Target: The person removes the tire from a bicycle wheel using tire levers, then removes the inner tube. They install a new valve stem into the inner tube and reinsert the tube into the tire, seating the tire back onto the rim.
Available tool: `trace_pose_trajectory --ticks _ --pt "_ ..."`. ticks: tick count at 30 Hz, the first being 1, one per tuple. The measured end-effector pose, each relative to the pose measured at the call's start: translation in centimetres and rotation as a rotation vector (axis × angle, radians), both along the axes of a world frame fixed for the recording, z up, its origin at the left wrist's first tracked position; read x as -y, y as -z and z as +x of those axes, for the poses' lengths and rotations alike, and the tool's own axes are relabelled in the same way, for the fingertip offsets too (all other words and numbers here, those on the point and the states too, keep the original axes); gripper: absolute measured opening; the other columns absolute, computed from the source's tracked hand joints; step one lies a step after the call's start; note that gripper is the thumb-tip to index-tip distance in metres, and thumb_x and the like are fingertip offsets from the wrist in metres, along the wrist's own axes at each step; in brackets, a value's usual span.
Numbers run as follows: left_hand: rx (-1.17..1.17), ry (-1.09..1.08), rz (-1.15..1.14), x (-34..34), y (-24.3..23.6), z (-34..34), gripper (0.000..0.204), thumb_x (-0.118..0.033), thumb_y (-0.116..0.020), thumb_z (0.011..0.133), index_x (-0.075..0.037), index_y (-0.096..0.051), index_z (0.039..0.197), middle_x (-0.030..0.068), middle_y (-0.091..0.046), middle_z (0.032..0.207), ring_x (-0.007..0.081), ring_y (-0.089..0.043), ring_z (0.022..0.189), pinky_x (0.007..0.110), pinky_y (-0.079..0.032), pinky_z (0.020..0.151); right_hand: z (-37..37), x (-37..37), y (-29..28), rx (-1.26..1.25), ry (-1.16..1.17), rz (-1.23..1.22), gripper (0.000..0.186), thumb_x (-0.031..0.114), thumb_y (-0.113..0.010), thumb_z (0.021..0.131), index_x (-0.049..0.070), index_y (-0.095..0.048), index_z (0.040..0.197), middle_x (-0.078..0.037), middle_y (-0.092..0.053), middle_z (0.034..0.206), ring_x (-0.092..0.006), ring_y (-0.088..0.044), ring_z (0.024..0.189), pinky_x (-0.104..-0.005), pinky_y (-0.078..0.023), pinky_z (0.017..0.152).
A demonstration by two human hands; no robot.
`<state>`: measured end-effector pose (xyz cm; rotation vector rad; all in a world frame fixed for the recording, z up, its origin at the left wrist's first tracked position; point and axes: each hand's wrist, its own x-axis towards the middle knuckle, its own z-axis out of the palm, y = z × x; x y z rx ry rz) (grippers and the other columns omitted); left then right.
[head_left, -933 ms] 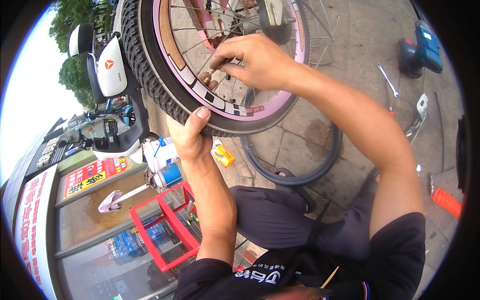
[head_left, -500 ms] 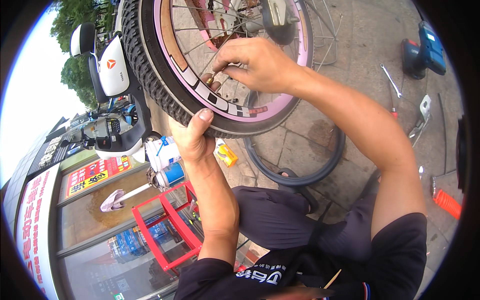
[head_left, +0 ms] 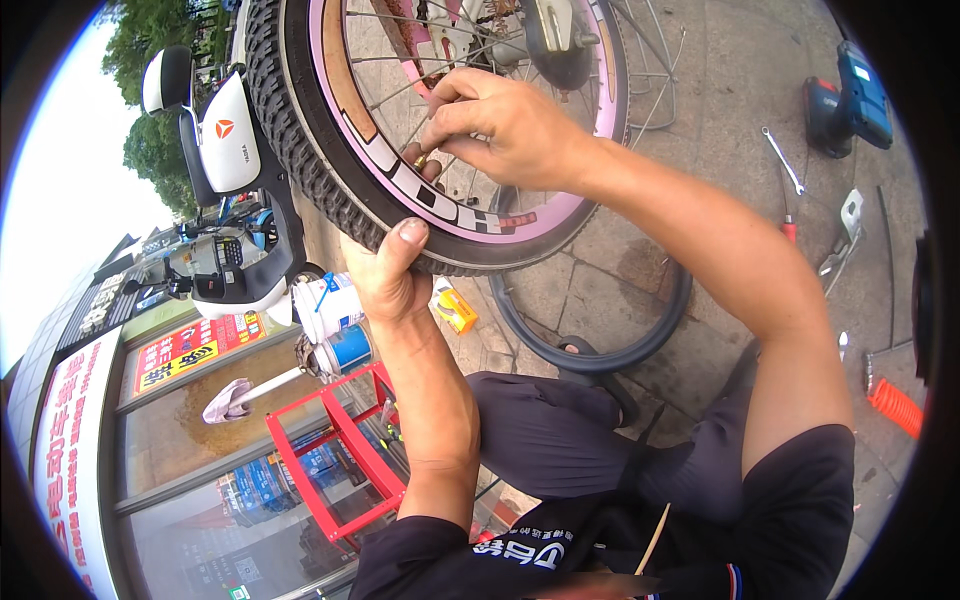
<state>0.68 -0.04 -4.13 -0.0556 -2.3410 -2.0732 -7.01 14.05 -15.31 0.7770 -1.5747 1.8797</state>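
An upright bicycle wheel with a knobby black tire (head_left: 290,150) and pink rim (head_left: 565,210) fills the upper middle. My left hand (head_left: 390,280) grips the tire's lower part, thumb on the sidewall; its fingertips appear behind the rim among the spokes. My right hand (head_left: 505,130) reaches over the spokes with fingers curled at a small brass valve (head_left: 423,161) on the inner rim; what its fingertips hold is hidden. A loose black inner tube or tire (head_left: 625,345) lies on the paving below, next to a yellow box (head_left: 452,308).
At right lie a blue cordless tool (head_left: 862,95), a wrench (head_left: 783,160) and an orange coiled hose (head_left: 895,405). At left are a white scooter (head_left: 230,140), buckets (head_left: 325,305), a red metal rack (head_left: 350,440) and a glass shopfront (head_left: 160,510).
My right fingers have shifted slightly at the valve, the index finger lifting a little. The left hand stays on the tire, and the whole view has shifted slightly.
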Motion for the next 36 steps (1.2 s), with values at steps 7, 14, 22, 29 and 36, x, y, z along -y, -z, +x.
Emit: trace_pose_trajectory --ticks 7,14,22,29,36 --pt "0.042 0.116 0.014 0.8 0.1 -0.2 0.095 -0.018 -0.074 0.070 0.004 -0.027 0.149 0.0297 -0.046 0.139 0.0395 -0.052 0.127 0.047 -0.042 0.110 -0.2 -0.4 0.1 0.154 -0.090 0.001 0.021 -0.003 -0.071 0.078 0.001 -0.065 0.097 -0.009 -0.064 0.098 -0.0209 -0.068 0.089 -0.0299 -0.057 0.080" --pt "0.067 0.143 0.073 1.7 0.4 -0.5 0.095 -0.018 -0.075 0.068 0.002 -0.029 0.149 0.0274 -0.046 0.141 0.0421 -0.046 0.133 0.051 -0.034 0.115 -0.9 -1.2 0.4 0.114 -0.149 0.031 0.019 -0.004 -0.068 0.079 0.000 -0.064 0.097 -0.010 -0.065 0.098 -0.0219 -0.068 0.090 -0.0310 -0.057 0.081" --pt "0.017 0.091 0.122 1.1 0.5 -0.6 0.090 -0.015 -0.080 0.065 0.006 -0.037 0.141 0.0276 -0.055 0.130 0.0405 -0.059 0.119 0.048 -0.047 0.105 -2.2 -2.6 0.2 0.110 -0.092 0.289 0.016 0.003 -0.069 0.078 0.001 -0.063 0.093 -0.012 -0.066 0.091 -0.0310 -0.066 0.086 -0.0390 -0.053 0.076" --pt "0.019 0.085 0.115 1.2 0.5 -0.7 0.089 -0.015 -0.080 0.064 0.007 -0.038 0.140 0.0277 -0.055 0.130 0.0400 -0.060 0.117 0.049 -0.047 0.105 -2.8 -2.3 0.6 -0.115 -0.039 0.290 0.009 0.007 -0.066 0.082 0.003 -0.063 0.089 -0.013 -0.064 0.084 -0.0346 -0.065 0.081 -0.0432 -0.051 0.072" --pt "0.018 0.084 0.110 0.6 0.5 -0.6 0.092 -0.017 -0.080 0.064 0.007 -0.036 0.141 0.0280 -0.055 0.130 0.0397 -0.059 0.118 0.049 -0.046 0.106 -2.8 -2.2 1.2 -0.122 -0.091 0.249 0.015 0.002 -0.069 0.082 0.001 -0.061 0.095 -0.013 -0.064 0.089 -0.0331 -0.065 0.083 -0.0389 -0.053 0.073"
